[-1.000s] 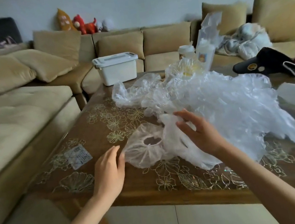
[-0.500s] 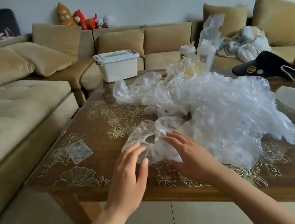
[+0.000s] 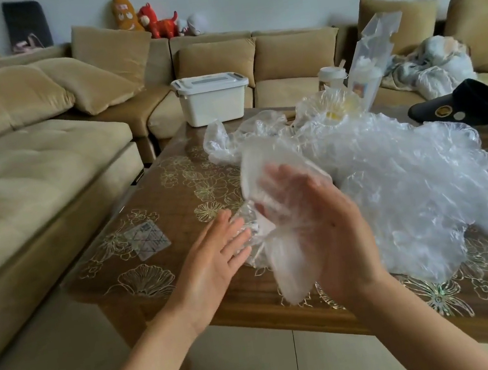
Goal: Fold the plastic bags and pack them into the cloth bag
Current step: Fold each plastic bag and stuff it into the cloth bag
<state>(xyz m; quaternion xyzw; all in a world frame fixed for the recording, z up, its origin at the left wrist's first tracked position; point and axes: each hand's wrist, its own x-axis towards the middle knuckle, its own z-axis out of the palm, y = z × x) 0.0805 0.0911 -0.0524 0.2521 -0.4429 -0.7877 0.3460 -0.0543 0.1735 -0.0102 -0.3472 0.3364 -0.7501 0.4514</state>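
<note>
**Both hands flat against one clear bag at the table's near edge**

The right hand (image 3: 335,234), in the lower middle of the frame, stands on edge with its fingers straight and the palm turned toward the left of the frame. It clasps nothing. A clear plastic bag (image 3: 264,162) lies draped over its fingers and palm, and the fingers show through the film. The bag's lower part hangs down past the heel of the hand. The left hand (image 3: 214,264), just left of it, is also flat and unclenched. Its straight fingertips touch the crumpled lower left part of the same bag.

This bag is lifted above the wooden table (image 3: 173,196), which has gold flower patterns. To the right, filling the centre right of the frame, is a loose pile of plastic bags (image 3: 413,182) lying on the table top.

A black item with a white cord (image 3: 475,107) lies beyond the pile at the right edge. A lidded cup (image 3: 332,76) and a tall clear package (image 3: 373,56) stand behind the pile. A white lidded box (image 3: 212,99) sits at the table's far end. A tan sofa (image 3: 40,170) runs along the left and top of the frame, with plush toys (image 3: 157,21) on its back at the upper middle.
</note>
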